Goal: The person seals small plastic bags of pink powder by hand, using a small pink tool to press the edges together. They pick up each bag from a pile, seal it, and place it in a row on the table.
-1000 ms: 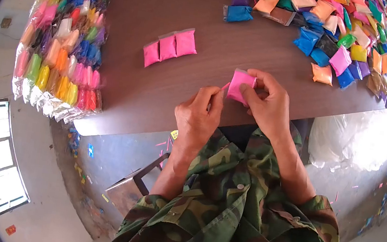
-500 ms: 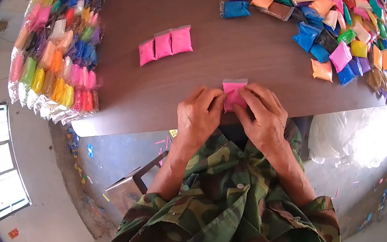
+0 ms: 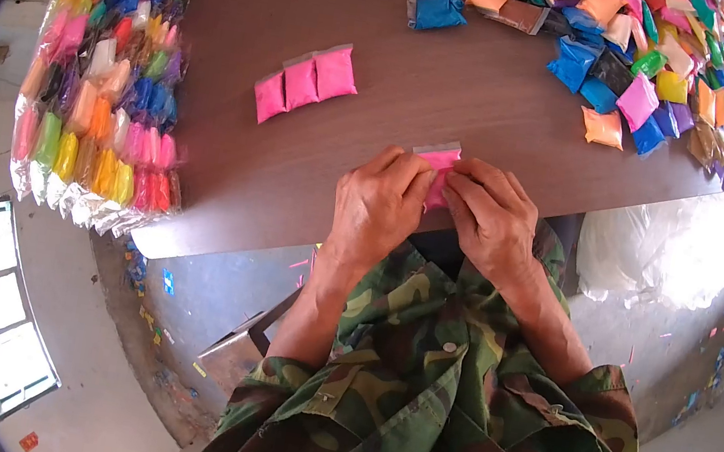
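Observation:
Near the table's front edge, my left hand (image 3: 382, 199) and my right hand (image 3: 497, 213) pinch a small clear packet of pink material (image 3: 441, 156) between them. Its clear top strip points away from me, and my fingers cover much of both sides. Further off to the left, three similar pink packets (image 3: 301, 82) lie side by side in a slanting row, touching or slightly overlapping. Neither hand touches that row.
A tall stack of bagged colourful packets (image 3: 110, 95) lines the table's left side. At the back right lies a loose heap of packets (image 3: 610, 71) in many colours. The brown table (image 3: 248, 172) ends just before my body. White plastic sheeting (image 3: 638, 258) hangs beyond its right front edge.
My left hand has shifted slightly right and its fingers now cover more of the packet's left side. My right hand stays nearly in place, still gripping the packet.

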Tool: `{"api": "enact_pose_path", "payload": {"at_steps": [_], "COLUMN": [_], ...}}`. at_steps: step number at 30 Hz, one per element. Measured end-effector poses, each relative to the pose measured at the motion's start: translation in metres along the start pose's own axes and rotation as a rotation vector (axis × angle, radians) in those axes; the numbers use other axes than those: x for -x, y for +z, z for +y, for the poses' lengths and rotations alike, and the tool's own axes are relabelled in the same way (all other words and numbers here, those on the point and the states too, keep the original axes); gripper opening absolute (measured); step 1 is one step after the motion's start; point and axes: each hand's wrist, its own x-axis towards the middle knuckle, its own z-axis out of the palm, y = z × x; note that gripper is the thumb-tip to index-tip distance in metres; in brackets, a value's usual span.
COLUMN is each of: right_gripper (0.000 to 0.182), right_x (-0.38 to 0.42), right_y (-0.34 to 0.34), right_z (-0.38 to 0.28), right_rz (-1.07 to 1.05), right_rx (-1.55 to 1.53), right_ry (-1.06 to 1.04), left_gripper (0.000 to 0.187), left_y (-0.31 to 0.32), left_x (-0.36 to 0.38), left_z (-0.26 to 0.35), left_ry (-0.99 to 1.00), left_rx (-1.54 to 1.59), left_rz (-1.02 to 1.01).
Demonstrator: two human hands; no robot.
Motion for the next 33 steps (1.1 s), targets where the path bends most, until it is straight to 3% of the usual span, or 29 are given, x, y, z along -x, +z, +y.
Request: {"api": "enact_pose_path", "payload": {"at_steps": [12,24,33], "right_gripper": [0.02,0.02,0.017], "right_x": [-0.001,0.001,0.001], "right_y": [-0.001,0.003,0.0], "right_z": [-0.001,0.001,0.001], "right_rz": [-0.005,0.025,0.038], "right_rx": [0.004,0.01,-0.018], "right_ry": [0.003,0.001,0.018], "left_gripper": [0.009,0.011,0.009], "left_y": [0.0,0.01,-0.017], "left_x": [-0.037,-0.055,-0.024], "left_z": [-0.006,-0.004,-0.001], "left_ry": [0.113,0.161,0.028], "left_rx": [-0.108,-0.147,0.023], "left_rz": [-0.001,-0.13,-0.123]}}
